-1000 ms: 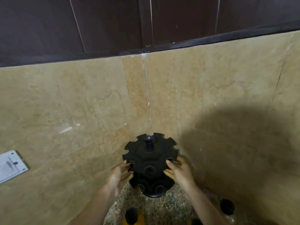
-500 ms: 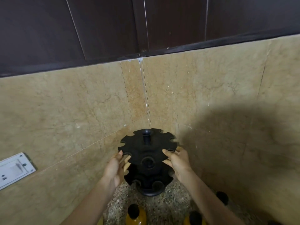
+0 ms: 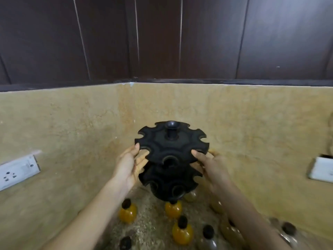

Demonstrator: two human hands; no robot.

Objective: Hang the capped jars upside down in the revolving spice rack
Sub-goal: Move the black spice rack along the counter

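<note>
A black two-tier revolving spice rack point(image 3: 171, 147) with empty notched slots stands in the corner of the counter. My left hand point(image 3: 128, 166) grips the left edge of its top disc, thumb above and fingers below. On the disc's right edge, my right hand point(image 3: 211, 165) holds it the same way. Several black-capped jars stand upright on the speckled counter in front of the rack: orange-filled ones point(image 3: 127, 212) point(image 3: 173, 209) point(image 3: 182, 232) and paler ones point(image 3: 209, 239) point(image 3: 288, 231). My right forearm hides part of the jars on the right.
Beige stone walls meet in a corner just behind the rack. A white power socket point(image 3: 18, 170) is on the left wall and a white switch plate point(image 3: 321, 169) on the right wall. Dark wood cabinets point(image 3: 162, 42) hang above.
Both hands have shifted from the front of the top disc to its left and right edges. The view has pulled back and down, so more jars show in front.
</note>
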